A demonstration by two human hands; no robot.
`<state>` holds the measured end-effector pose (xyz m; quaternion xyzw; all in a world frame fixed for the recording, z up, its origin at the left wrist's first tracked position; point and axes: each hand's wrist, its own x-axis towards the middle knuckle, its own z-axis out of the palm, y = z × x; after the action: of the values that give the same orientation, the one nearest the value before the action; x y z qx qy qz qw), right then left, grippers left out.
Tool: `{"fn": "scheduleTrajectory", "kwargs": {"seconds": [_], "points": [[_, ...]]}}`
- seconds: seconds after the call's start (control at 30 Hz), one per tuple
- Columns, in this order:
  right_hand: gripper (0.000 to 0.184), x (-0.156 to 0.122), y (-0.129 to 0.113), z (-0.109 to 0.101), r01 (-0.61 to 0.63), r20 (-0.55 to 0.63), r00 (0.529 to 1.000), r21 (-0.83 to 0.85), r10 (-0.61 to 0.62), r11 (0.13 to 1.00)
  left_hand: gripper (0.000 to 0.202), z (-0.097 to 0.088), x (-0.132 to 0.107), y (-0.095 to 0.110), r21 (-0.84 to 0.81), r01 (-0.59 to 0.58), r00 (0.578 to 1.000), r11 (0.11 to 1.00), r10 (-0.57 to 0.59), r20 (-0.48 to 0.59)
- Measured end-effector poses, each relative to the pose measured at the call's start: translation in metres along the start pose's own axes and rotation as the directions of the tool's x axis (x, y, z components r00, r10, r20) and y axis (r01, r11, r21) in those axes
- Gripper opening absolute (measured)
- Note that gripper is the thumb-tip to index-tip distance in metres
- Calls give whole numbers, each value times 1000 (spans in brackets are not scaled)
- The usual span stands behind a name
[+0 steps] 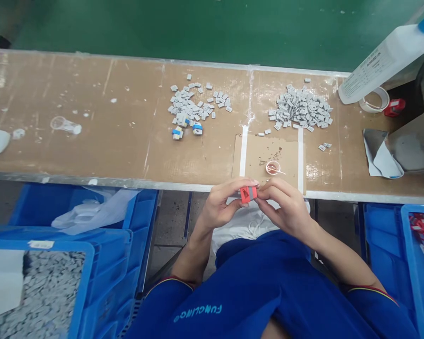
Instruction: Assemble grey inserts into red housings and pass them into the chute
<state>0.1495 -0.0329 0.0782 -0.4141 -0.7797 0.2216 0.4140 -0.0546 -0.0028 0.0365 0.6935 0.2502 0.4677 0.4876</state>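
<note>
Just in front of the table's near edge, a small red boxy piece (248,194) with a dark opening and a grey band is between my hands. My left hand (222,203) pinches it from the left with thumb and fingers. From the other side, the closed fingertips of my right hand (285,203) grip its right end. Past the hands, a small clear cup (273,167) with reddish contents and a thin white stick stands on a cardboard sheet (257,153). Dark crumbs are scattered near the cup.
Small grey tiles form a right pile (302,108) and a left pile (187,103), with blue-banded bundles (197,128). A white bottle (383,63) leans beside a tape roll (374,100). Blue crates flank me: left crate (88,263) with grey pieces, right crate (408,245) with red ones.
</note>
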Motion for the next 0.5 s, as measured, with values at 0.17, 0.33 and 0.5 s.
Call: {"fn": "scheduleTrajectory", "kwargs": {"seconds": [0.17,0.33,0.5], "points": [[11,-6,1,8,-29,-5,1000,1,29,1000,40,2,-9,-4,-11,43,999,999,-43,-30],[8,-4,-4,12,-91,29,995,-107,94,990,39,3,-15,-4,-103,184,979,978,-191,-70],[11,-3,1,16,-131,53,989,-100,136,986,40,5,-18,-5,-124,262,958,957,-273,-85]]}}
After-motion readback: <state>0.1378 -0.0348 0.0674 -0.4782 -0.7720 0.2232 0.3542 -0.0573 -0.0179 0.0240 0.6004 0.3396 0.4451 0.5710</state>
